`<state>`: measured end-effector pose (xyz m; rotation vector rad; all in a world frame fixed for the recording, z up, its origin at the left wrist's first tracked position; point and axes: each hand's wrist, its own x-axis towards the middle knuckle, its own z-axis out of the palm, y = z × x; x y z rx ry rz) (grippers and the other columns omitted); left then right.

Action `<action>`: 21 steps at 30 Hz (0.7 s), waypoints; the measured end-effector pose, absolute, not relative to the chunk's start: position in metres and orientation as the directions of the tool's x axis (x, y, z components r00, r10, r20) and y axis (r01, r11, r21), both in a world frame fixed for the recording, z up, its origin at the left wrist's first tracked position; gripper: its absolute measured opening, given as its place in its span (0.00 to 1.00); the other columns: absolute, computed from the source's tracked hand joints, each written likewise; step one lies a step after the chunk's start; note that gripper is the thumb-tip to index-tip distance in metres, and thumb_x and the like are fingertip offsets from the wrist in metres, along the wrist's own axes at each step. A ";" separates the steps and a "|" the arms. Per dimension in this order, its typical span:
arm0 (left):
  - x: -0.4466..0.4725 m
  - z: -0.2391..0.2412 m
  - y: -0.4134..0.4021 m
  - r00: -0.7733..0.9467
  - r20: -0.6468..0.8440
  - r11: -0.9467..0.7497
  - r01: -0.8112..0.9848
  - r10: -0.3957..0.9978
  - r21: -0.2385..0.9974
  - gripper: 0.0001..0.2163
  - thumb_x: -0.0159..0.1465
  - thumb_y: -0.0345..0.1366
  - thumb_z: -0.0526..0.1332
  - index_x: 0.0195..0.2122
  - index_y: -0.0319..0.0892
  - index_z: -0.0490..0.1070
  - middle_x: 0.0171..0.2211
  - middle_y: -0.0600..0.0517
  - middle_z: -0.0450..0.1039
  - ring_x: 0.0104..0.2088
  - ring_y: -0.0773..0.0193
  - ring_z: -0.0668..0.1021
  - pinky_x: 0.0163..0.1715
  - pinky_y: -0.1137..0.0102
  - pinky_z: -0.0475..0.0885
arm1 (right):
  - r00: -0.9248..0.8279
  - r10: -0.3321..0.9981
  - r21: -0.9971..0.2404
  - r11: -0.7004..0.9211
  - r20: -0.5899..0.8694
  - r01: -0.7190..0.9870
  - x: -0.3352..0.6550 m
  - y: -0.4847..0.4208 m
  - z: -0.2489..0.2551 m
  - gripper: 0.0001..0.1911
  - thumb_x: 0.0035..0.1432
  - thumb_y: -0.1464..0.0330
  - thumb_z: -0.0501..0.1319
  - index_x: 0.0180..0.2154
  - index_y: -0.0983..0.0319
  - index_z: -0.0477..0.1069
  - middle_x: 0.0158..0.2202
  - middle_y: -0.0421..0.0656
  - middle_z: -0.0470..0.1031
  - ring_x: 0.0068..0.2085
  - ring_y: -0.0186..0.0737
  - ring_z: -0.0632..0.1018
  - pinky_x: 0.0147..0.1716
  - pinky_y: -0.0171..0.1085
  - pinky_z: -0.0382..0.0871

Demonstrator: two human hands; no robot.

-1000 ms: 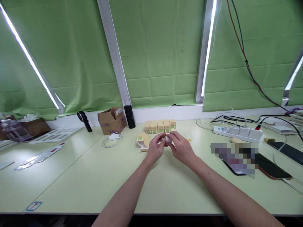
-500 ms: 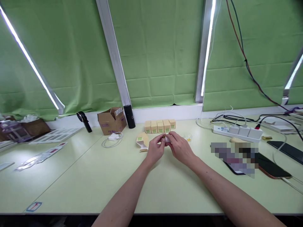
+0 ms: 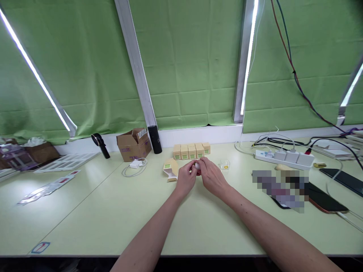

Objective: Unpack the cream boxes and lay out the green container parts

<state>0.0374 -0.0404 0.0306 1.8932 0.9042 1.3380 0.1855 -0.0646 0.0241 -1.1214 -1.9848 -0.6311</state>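
Head view: left hand [image 3: 185,179] and right hand [image 3: 211,177] together pinch a small white rounded piece [image 3: 197,165].

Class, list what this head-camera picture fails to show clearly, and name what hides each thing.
1. Head view: the small white object is mostly covered by the left hand and right hand, so its kind is unclear.
2. Head view: a pixelated patch blurs whatever lies there.
3. Head view: the print on the row of small boxes is too small to read.
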 end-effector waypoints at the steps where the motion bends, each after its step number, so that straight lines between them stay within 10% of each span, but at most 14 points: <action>1: 0.037 0.031 -0.041 0.243 0.511 -0.555 0.176 0.825 0.813 0.16 0.69 0.32 0.52 0.49 0.42 0.78 0.35 0.51 0.80 0.31 0.64 0.82 0.38 0.67 0.82 | -0.324 0.492 0.048 0.493 0.808 0.868 0.185 -0.064 0.024 0.15 0.69 0.77 0.49 0.54 0.66 0.66 0.48 0.55 0.72 0.43 0.49 0.76 0.40 0.44 0.74; 14: 0.037 0.033 -0.038 0.214 0.453 -0.475 0.062 0.865 0.878 0.13 0.68 0.37 0.58 0.47 0.41 0.79 0.38 0.48 0.81 0.31 0.63 0.82 0.38 0.62 0.84 | -0.289 0.540 -0.055 0.533 0.791 0.844 0.186 -0.064 0.022 0.19 0.67 0.77 0.48 0.57 0.65 0.64 0.50 0.57 0.71 0.45 0.51 0.77 0.41 0.47 0.77; 21: 0.034 0.030 -0.032 0.237 0.433 -0.404 -0.164 0.870 0.900 0.18 0.61 0.42 0.70 0.47 0.40 0.72 0.45 0.45 0.77 0.43 0.58 0.83 0.44 0.59 0.83 | -0.075 0.616 -0.426 0.622 0.784 0.657 0.196 -0.065 0.017 0.17 0.70 0.69 0.52 0.59 0.59 0.62 0.57 0.56 0.67 0.51 0.50 0.78 0.45 0.50 0.78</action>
